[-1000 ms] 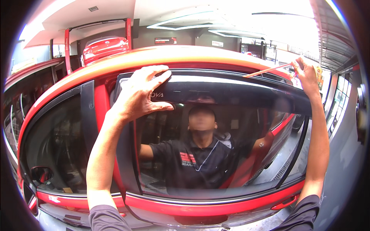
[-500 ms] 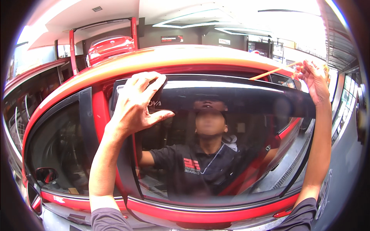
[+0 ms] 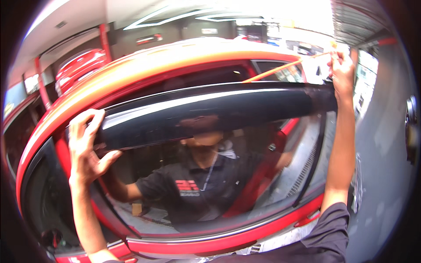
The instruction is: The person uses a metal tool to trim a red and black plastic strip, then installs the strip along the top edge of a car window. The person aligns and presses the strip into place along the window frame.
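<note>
A long, dark, glossy window visor (image 3: 210,103) spans the upper part of a red car's rear side window, tilted with its left end lower. My left hand (image 3: 84,149) grips that left end, fingers at the upper edge and thumb near the lower corner. At the visor's far right end, my right hand (image 3: 343,74) is raised with its fingers pinched on a thin orange strip (image 3: 280,70). The strip runs taut down to the visor's top edge. Whether this hand also touches the visor, I cannot tell. Dark window glass (image 3: 258,184) behind mirrors a person's torso.
The car's red roof (image 3: 127,74) curves above, and its front side window (image 3: 41,193) is at the left. Another red car (image 3: 81,65) stands by red lift posts at the back left. A grey wall (image 3: 383,144) rises on the right.
The visor has come lower and tilted, its left end dropping; more of the window frame shows above it. My left hand has moved left and down with it. The whole view has shifted.
</note>
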Motion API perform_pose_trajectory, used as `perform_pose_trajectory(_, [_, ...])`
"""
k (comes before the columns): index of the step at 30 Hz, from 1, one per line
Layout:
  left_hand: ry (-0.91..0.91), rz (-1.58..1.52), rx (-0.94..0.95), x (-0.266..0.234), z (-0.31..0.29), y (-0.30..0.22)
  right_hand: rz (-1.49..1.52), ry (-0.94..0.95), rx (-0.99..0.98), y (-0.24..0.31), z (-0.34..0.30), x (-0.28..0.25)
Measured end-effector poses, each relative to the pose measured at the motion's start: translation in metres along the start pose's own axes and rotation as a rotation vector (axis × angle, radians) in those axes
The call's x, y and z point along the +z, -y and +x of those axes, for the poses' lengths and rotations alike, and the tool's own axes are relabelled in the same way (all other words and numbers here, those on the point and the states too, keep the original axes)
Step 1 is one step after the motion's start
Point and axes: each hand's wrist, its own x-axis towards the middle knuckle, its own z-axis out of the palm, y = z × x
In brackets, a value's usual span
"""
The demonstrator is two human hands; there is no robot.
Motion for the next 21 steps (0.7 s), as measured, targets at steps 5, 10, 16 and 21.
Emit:
perform_pose_trajectory(5, [0.022, 0.057, -0.009, -0.008, -0.009, 0.01, -0.425, -0.17, -0.1, -0.093, 0.051, -0.108])
perform_pose_trajectory(10, [0.046, 0.124, -0.047, -0.015, -0.029, 0.033, -0.93, -0.418, 0.075, -0.179, 0.115, -0.286])
perform_pose_trajectory(16, [0.166, 0.103, -0.128, 0.004, -0.043, 0.048, 0.584, -1.415, 0.128, -0.159, 0.081, -0.576])
perform_pose_trajectory(21, [0.246, 0.102, -0.182, -0.021, -0.036, 0.044, 0.02, -1.952, 0.096, -0.163, 0.037, -0.638])
